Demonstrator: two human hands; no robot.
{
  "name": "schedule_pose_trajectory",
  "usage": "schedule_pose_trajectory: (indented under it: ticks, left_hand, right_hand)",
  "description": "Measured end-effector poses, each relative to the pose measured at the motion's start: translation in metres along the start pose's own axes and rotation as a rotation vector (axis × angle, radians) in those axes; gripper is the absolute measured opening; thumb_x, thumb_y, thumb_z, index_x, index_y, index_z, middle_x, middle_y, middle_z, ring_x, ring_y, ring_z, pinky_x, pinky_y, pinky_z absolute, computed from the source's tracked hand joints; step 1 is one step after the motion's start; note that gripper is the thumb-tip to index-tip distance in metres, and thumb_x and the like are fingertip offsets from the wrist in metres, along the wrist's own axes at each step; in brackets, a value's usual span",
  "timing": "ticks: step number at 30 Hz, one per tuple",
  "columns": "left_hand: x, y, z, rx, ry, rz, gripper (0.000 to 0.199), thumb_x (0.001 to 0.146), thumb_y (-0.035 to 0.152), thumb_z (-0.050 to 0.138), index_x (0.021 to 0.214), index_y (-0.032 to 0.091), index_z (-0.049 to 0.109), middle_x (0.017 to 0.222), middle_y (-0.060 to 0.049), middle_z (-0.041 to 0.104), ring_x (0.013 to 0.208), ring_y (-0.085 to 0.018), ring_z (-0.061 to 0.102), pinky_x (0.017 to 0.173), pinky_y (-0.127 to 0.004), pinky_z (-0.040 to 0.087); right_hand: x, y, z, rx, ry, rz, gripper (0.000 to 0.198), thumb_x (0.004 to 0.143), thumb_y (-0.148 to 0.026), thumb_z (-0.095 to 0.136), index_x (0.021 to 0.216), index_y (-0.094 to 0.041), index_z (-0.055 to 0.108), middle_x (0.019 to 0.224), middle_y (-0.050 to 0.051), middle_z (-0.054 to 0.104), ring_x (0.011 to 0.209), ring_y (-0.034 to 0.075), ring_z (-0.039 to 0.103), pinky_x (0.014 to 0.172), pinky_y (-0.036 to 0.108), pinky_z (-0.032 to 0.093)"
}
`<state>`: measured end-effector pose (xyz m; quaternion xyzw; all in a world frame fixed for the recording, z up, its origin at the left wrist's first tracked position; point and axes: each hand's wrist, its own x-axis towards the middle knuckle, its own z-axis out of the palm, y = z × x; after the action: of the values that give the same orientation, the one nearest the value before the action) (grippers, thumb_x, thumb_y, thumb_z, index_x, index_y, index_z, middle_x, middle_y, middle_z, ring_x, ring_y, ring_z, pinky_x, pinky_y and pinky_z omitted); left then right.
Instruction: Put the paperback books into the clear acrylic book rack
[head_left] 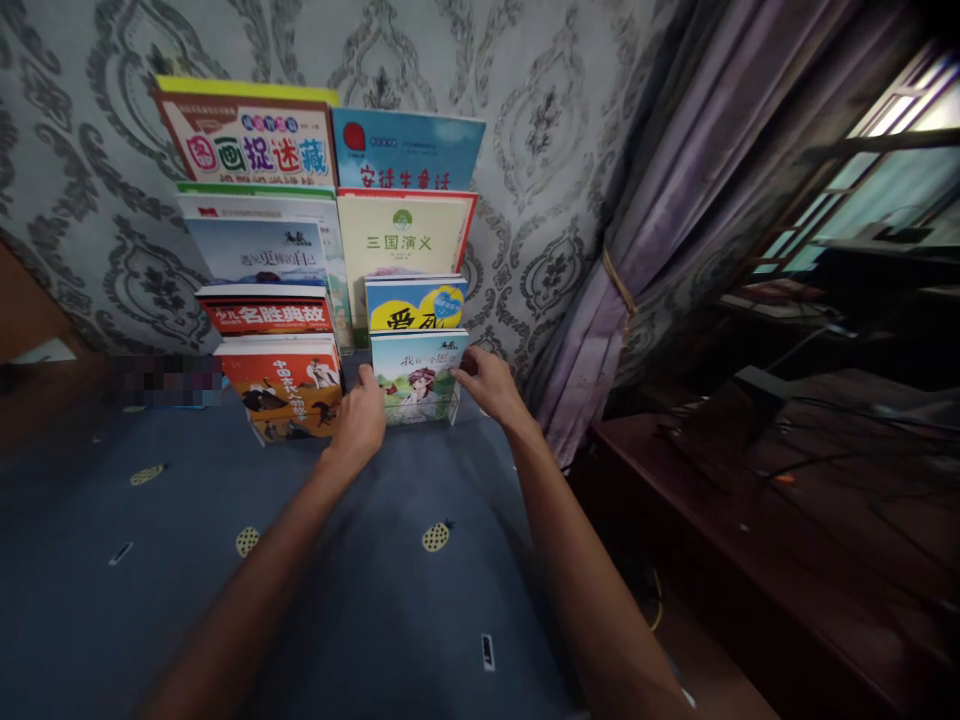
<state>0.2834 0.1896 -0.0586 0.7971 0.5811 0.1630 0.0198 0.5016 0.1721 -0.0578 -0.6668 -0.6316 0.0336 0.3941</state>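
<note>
A light blue book with a cartoon child on its cover stands upright at the front of the right-hand column. My left hand is closed at its left edge, thumb upward, between this column and the left one. At its right edge my right hand pinches the side with thumb and fingers. Just behind stands a blue book with a yellow heart, then a cream book. To the left of my left hand is an orange book, the front one of the left column.
Both columns rise in tiers against the patterned wall. A blue cloth with pineapple prints covers the surface. A tied purple curtain hangs on the right, beside a dark red desk with tangled cables.
</note>
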Motion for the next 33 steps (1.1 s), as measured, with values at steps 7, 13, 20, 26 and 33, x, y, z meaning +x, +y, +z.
schedule_pose_trajectory:
  ticks: [7,13,20,26,33]
  left_hand:
    - [0.002,0.002,-0.003,0.032,0.001,-0.012,0.034,0.098,0.007,0.029,0.128,0.008,0.045,0.105,-0.02,0.073,0.101,-0.031,0.074,0.082,-0.036,0.055]
    - [0.004,-0.002,-0.004,0.043,0.016,0.008,0.038,0.094,0.002,0.029,0.129,0.007,0.045,0.105,-0.022,0.073,0.1,-0.032,0.074,0.08,-0.036,0.056]
    - [0.004,-0.003,-0.004,0.025,0.004,0.002,0.037,0.093,0.003,0.032,0.128,0.01,0.045,0.103,-0.023,0.074,0.099,-0.03,0.075,0.082,-0.036,0.056]
    - [0.001,-0.001,-0.002,-0.014,-0.001,-0.046,0.03,0.098,0.012,0.032,0.127,0.009,0.042,0.102,-0.024,0.074,0.097,-0.033,0.075,0.08,-0.039,0.056]
    - [-0.003,0.004,-0.004,-0.111,0.023,-0.045,0.036,0.099,0.016,0.04,0.134,0.009,0.034,0.111,-0.025,0.073,0.102,-0.034,0.074,0.083,-0.04,0.055]
  right_hand:
    - [-0.001,-0.009,0.0,-0.085,0.009,0.01,0.011,0.081,-0.018,0.061,0.087,-0.018,0.07,0.086,0.006,0.076,0.078,0.021,0.067,0.07,0.029,0.045]
    - [0.0,-0.012,0.003,-0.071,0.007,0.01,0.013,0.08,-0.018,0.06,0.087,-0.019,0.071,0.084,0.006,0.075,0.077,0.022,0.067,0.071,0.03,0.046]
    - [-0.001,-0.01,0.005,-0.076,0.017,0.009,0.011,0.081,-0.017,0.062,0.09,-0.02,0.068,0.088,0.006,0.077,0.081,0.022,0.069,0.072,0.03,0.047]
    - [-0.003,-0.012,0.006,0.013,0.045,0.114,0.031,0.082,-0.022,0.066,0.112,-0.016,0.061,0.092,0.009,0.077,0.086,0.024,0.071,0.077,0.033,0.05]
    - [0.0,-0.008,0.008,0.124,0.116,0.076,0.039,0.079,-0.026,0.067,0.117,-0.017,0.062,0.093,0.007,0.075,0.087,0.023,0.07,0.081,0.035,0.052]
